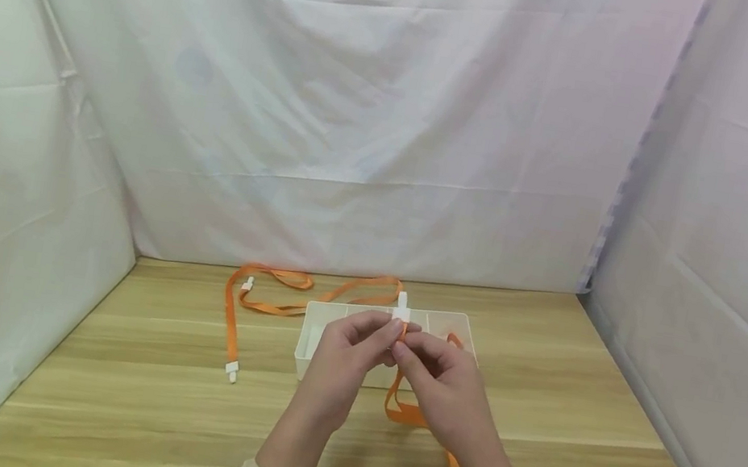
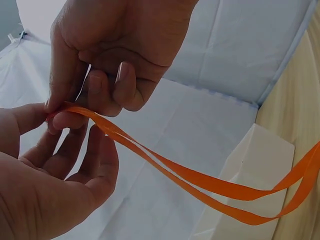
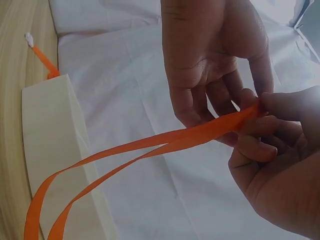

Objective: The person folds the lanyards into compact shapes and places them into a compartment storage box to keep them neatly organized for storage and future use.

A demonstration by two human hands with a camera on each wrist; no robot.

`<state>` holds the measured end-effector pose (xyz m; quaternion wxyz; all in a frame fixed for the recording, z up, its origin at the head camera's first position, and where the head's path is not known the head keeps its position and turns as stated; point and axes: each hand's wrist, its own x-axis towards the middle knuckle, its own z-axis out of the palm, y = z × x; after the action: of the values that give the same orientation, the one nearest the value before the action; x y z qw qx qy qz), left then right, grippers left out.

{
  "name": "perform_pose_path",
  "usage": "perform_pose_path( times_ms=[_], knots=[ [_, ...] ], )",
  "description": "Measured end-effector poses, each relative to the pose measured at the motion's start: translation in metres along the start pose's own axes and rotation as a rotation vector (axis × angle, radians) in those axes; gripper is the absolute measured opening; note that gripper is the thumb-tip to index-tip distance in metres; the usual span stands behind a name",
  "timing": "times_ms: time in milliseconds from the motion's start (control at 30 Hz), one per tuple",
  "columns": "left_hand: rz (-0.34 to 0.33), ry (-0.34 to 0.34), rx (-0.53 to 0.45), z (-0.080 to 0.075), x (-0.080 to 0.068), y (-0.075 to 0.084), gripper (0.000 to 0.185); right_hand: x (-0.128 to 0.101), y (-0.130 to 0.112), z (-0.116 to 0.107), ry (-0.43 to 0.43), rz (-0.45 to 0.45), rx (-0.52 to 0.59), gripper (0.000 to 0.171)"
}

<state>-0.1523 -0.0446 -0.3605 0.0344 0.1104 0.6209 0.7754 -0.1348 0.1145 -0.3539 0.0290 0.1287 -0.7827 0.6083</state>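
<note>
Above the white box [image 1: 322,331] near the middle of the wooden table [image 1: 576,396], both hands meet: the left hand [image 1: 342,363] and the right hand [image 1: 447,392] pinch the white clip [image 1: 401,313] end of an orange strap [image 1: 400,411], lifted so the band hangs free. A second strap [image 1: 276,296] lies far left on the table.

From the left wrist, fingertips [image 2: 67,119] clamp the doubled strap [image 2: 200,181], which keeps the two layers together.

From the right wrist, the right hand [image 3: 280,165] nips the same fold; the strap [image 3: 150,145] trails down beside the box [image 3: 55,150].
</note>
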Motion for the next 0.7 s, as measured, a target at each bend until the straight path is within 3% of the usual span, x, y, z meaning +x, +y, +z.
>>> perform_pose_path(
  times_ms=[267, 700],
  knots=[
    [0.041, -0.027, 0.027, 0.0005, -0.0003, 0.0005, 0.030, 0.0013, -0.0010, 0.0016, 0.036, 0.012, -0.015, 0.018],
    [0.079, -0.004, 0.038, -0.0006, 0.0048, 0.0056, 0.027, 0.0029, -0.0017, 0.0027, -0.028, -0.037, 0.006, 0.021]
  ],
)
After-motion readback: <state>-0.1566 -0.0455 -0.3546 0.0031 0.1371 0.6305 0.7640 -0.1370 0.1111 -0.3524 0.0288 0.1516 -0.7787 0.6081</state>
